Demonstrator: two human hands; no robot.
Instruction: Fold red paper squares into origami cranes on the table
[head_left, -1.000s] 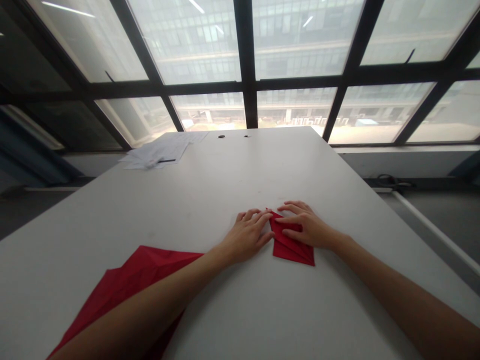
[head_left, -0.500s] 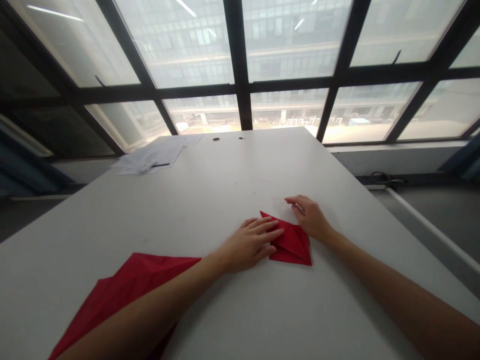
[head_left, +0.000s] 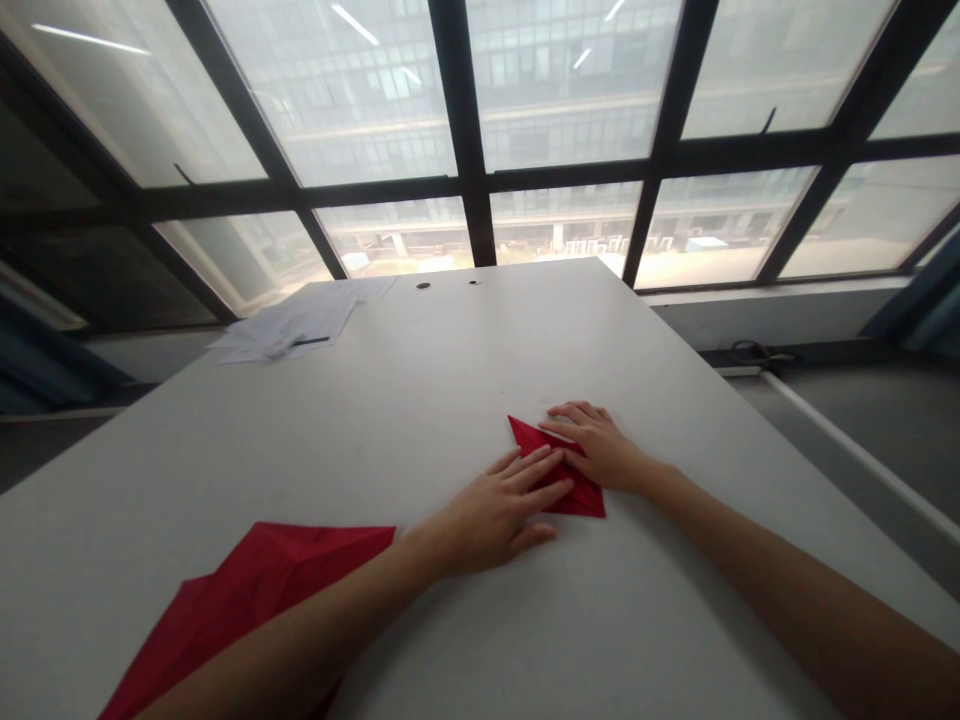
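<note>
A small folded piece of red paper [head_left: 589, 500] lies flat on the white table, one pointed corner toward the far left. My left hand [head_left: 501, 508] rests on its near left part, palm down with the fingers spread. From the right, my right hand [head_left: 600, 450] lies over the paper's far right part, its fingers stretched across the upper edge. The two hands' fingertips come close together over the middle and hide much of the folds. Under my left forearm is a larger red sheet [head_left: 255, 580] with creases, partly hidden by the arm.
The white table [head_left: 420, 400] stretches away to large dark-framed windows. Loose white papers [head_left: 300, 318] with a dark pen [head_left: 311, 341] on them lie at the far left. Two round holes are near the table's far edge. A black cable [head_left: 757, 352] lies beyond the right side.
My right hand has come down from above the paper's right edge onto the paper. My left thumb has spread away from the fingers. The view has shifted slightly.
</note>
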